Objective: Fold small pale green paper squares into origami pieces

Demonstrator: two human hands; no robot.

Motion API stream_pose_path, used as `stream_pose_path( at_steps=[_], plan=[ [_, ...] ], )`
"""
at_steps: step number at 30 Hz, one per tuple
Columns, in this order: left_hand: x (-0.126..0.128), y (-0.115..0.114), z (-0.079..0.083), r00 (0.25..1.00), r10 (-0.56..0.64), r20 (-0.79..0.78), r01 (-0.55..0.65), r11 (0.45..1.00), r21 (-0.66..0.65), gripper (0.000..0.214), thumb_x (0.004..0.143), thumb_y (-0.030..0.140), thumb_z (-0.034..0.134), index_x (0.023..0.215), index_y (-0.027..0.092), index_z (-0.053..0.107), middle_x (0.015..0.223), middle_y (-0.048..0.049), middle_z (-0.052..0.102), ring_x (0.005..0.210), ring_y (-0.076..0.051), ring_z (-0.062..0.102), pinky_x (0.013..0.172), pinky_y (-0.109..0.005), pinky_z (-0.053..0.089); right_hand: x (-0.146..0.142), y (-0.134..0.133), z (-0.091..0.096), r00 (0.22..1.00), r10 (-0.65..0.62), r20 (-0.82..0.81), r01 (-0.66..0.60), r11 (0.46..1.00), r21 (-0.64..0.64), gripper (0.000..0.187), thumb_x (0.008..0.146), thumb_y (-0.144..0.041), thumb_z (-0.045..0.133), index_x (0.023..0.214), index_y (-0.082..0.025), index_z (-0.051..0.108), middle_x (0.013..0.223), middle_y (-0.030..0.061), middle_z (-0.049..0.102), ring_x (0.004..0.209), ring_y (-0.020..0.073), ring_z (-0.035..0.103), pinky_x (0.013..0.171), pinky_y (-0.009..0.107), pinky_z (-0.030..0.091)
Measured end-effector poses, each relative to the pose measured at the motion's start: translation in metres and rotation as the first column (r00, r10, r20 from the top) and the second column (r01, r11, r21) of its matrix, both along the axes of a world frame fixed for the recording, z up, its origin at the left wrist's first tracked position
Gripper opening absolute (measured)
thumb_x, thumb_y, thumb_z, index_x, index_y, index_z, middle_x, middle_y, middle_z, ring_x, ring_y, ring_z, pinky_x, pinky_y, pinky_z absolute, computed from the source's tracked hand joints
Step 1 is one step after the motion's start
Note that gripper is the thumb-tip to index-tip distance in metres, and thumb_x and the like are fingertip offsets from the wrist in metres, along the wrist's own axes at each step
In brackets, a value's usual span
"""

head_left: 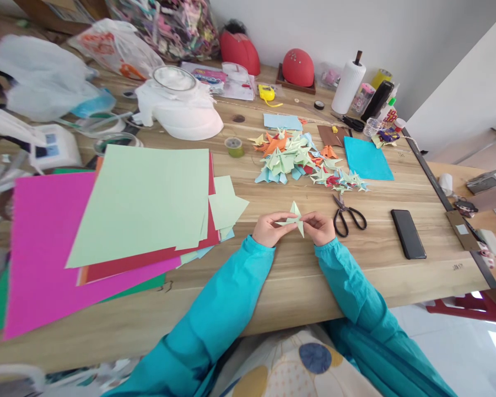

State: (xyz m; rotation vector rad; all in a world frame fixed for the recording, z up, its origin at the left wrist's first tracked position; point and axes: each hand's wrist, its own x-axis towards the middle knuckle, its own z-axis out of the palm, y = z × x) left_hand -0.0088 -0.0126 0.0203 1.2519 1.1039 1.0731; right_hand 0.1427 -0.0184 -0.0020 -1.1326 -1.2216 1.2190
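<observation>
A small pale green folded paper piece (294, 218) with pointed tips is held between both hands just above the wooden table (297, 275). My left hand (268, 228) pinches its left side and my right hand (321, 227) pinches its right side, fingers closed on the paper. Both arms wear teal sleeves. Beyond the hands lies a pile of several folded paper shapes (301, 160) in green, orange, blue and red. Black scissors (348, 215) lie just right of my right hand.
A stack of large coloured sheets (119, 220) in green, red and pink covers the left. A black phone (408, 233) lies at the right, a blue sheet (367, 159) behind it. A paper towel roll (348, 85), plastic bags, red domes and clutter line the back.
</observation>
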Motion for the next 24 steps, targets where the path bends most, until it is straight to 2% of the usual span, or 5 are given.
stream_pose_path(
  at_steps=[7, 12, 17, 24],
  plan=[
    [-0.001, -0.001, 0.001, 0.999, -0.032, 0.020, 0.032, 0.999, 0.032, 0.034, 0.052, 0.035, 0.075, 0.077, 0.013, 0.070, 0.087, -0.0086, 0.068, 0.083, -0.021, 0.062, 0.068, -0.027, 0.051, 0.002, -0.002, 0.004, 0.999, 0.042, 0.007, -0.042, 0.998, 0.038, 0.026, 0.062, -0.040, 0.069, 0.073, -0.017, 0.062, 0.068, 0.0037, 0.065, 0.062, 0.0143, 0.060, 0.062, 0.029, 0.050],
    [-0.002, -0.001, 0.003, 0.999, -0.043, 0.014, 0.042, 0.999, 0.034, 0.032, 0.054, 0.035, 0.073, 0.076, 0.014, 0.070, 0.085, -0.0083, 0.068, 0.082, -0.021, 0.061, 0.068, -0.027, 0.051, 0.005, -0.003, 0.010, 0.989, 0.068, 0.135, -0.086, 0.987, 0.133, 0.023, 0.067, -0.038, 0.066, 0.078, -0.018, 0.064, 0.071, 0.0048, 0.065, 0.064, 0.0143, 0.059, 0.063, 0.029, 0.049],
    [-0.002, -0.001, 0.003, 0.998, -0.062, 0.001, 0.062, 0.997, 0.042, 0.031, 0.053, 0.035, 0.073, 0.075, 0.013, 0.070, 0.080, -0.0076, 0.068, 0.078, -0.020, 0.062, 0.065, -0.026, 0.050, 0.007, -0.002, 0.015, 0.966, 0.078, 0.248, -0.145, 0.954, 0.262, 0.014, 0.071, -0.033, 0.063, 0.075, -0.021, 0.068, 0.071, 0.0051, 0.065, 0.065, 0.0151, 0.059, 0.059, 0.028, 0.048],
    [-0.003, -0.002, 0.005, 0.996, -0.083, -0.027, 0.083, 0.996, 0.031, 0.030, 0.056, 0.036, 0.072, 0.076, 0.013, 0.070, 0.081, -0.0079, 0.068, 0.079, -0.021, 0.062, 0.068, -0.027, 0.050, 0.009, -0.003, 0.020, 0.954, 0.088, 0.287, -0.175, 0.940, 0.293, 0.013, 0.072, -0.030, 0.062, 0.078, -0.021, 0.068, 0.073, 0.0055, 0.065, 0.064, 0.0149, 0.059, 0.059, 0.028, 0.048]
  ],
)
